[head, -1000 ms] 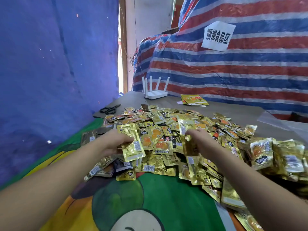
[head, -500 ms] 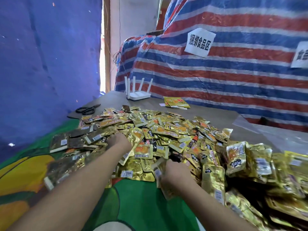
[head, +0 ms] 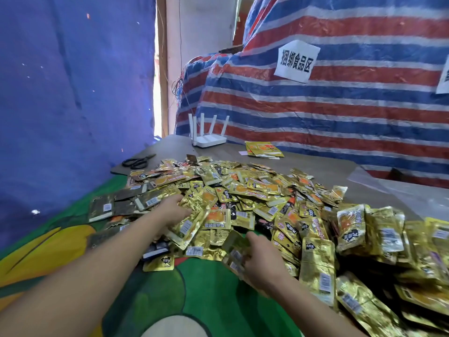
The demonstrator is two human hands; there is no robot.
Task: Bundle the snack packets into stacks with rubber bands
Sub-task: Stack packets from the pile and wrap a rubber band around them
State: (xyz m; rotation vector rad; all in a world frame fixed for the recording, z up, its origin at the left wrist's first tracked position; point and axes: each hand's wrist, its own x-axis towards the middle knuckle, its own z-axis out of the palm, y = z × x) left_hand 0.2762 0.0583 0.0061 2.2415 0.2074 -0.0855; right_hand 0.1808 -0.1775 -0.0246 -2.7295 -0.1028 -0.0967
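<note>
Far left of centre, the black-handled scissors (head: pixel 138 161) lie on the grey tabletop (head: pixel 323 171), untouched across all three pictures. Left of centre, the left hand (head: pixel 173 210) now rests on the near-left part of the loose heap of gold foil snack packets (head: pixel 243 193); a second ago it held one gold packet raised above the heap, and that packet is no longer lifted. Its fingers reach into the packets and are partly hidden, so whether they are spread or pinching cannot be told. At lower centre, the right hand (head: pixel 261 260) has come down from the middle of the heap to its near edge, where its curled fingers grip a small, motion-blurred clutch of gold packets (head: pixel 234 251) just above the green printed mat (head: pixel 194 300). At right, denser piles of the same packets (head: pixel 364 229) fill the frame edge; whether any are banded cannot be told. No rubber band is visible anywhere. Judgement: the person is gathering packets into a stack; banding has not begun, and the task stands at an early stage.
</note>
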